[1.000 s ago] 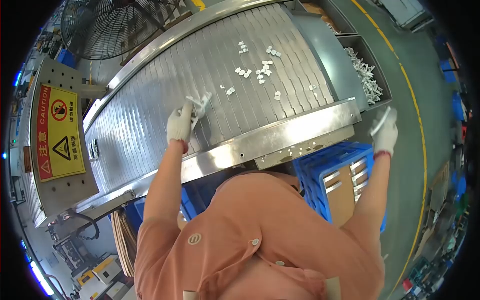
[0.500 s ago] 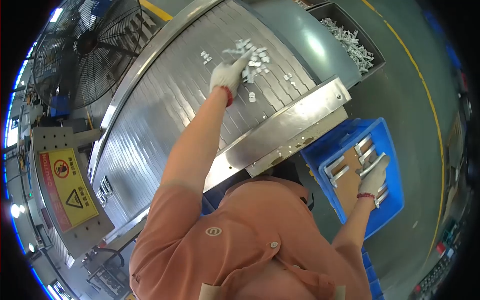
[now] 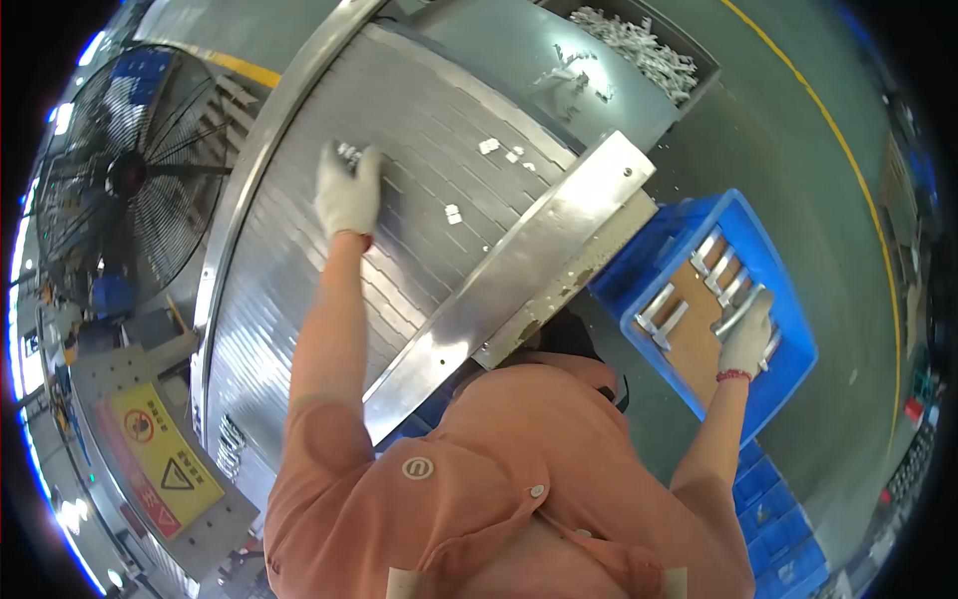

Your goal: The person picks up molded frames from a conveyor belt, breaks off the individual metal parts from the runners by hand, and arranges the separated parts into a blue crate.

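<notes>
My left hand point(image 3: 349, 190), in a white glove, is over the slatted metal conveyor point(image 3: 419, 110), its fingers curved around small silvery pieces point(image 3: 348, 153) near the far left rail. Other small pieces point(image 3: 453, 214) lie on the slats to its right. On the right, my gloved right hand point(image 3: 746, 334) is inside the blue crate point(image 3: 803, 349), closed on a shiny metal part point(image 3: 738, 311). More metal parts point(image 3: 662, 315) rest on the brown cardboard sheet point(image 3: 694, 354) in that crate.
A grey bin point(image 3: 711, 72) of small metal pieces stands beyond a metal chute point(image 3: 539, 60), where more pieces lie. A fan point(image 3: 127, 175) and a caution sign point(image 3: 160, 459) are at left. Blue containers point(image 3: 778, 519) sit at lower right.
My left hand has moved left across the conveyor from the pile. That pile is gone from its earlier spot, and pieces now show on the chute. My right hand stays in the crate with the part.
</notes>
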The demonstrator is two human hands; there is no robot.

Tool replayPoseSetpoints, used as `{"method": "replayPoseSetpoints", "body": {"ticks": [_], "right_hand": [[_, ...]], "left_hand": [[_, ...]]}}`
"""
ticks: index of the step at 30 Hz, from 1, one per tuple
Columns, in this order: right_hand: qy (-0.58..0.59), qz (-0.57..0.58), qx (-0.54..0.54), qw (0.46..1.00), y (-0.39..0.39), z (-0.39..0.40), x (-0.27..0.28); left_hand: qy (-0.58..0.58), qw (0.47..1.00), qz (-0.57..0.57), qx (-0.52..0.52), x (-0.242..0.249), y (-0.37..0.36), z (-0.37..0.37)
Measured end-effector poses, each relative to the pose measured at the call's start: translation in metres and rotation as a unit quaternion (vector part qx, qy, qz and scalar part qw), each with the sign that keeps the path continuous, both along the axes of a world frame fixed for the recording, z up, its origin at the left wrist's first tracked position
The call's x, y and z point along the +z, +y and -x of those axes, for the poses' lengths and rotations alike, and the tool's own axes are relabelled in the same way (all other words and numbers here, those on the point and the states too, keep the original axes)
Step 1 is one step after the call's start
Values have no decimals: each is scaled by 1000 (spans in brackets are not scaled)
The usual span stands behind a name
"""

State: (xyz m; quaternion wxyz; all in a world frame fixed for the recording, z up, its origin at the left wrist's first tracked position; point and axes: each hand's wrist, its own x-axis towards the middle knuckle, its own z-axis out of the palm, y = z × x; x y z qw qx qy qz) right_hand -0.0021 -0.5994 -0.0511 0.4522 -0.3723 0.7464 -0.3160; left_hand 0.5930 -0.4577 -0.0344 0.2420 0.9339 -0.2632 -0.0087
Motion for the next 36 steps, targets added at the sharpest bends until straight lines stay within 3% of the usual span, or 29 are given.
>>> {"method": "replayPoseSetpoints", "body": {"ticks": [3,7,10,12,15,16,18,19,20,21,22,23,25,30,33,36], "right_hand": [[47,-5,28,999,4,-1,7],[78,-28,18,996,19,13,8],[34,-48,-28,998,28,27,-7],[23,-46,-31,998,35,33,-11],[0,-31,-48,998,48,52,-32],[-4,-22,-62,998,54,64,-43],[4,-20,-79,997,64,85,-68],[75,-52,-49,995,69,91,-70],[116,-46,4,992,78,127,-108],[184,-103,19,977,75,102,-77],[132,-131,38,982,72,90,-55],[148,-138,55,978,75,95,-58],[181,-154,105,966,74,102,-66],[223,-276,177,918,56,93,-68],[249,-247,255,901,62,115,-120],[225,-273,248,902,57,106,-129]], "left_hand": [[-59,994,-92,-15,-46,19,-35],[-55,986,-88,-134,-48,-26,-11],[-46,973,-49,-222,-48,-92,27],[28,970,1,-243,-29,-130,54],[144,958,-24,-247,15,-148,73],[104,961,-42,-253,31,-139,74],[89,946,47,-308,34,-107,73],[21,938,21,-345,18,-85,56],[0,933,-22,-360,12,-61,52],[28,923,-50,-381,2,-37,49],[-66,885,-97,-451,-26,-11,32],[-30,868,-125,-480,-28,1,39],[-111,856,-159,-479,-28,3,55],[-102,867,-81,-481,-40,-87,91],[-154,883,-83,-436,-64,-146,107],[-123,920,-81,-363,-66,-183,120]]}}
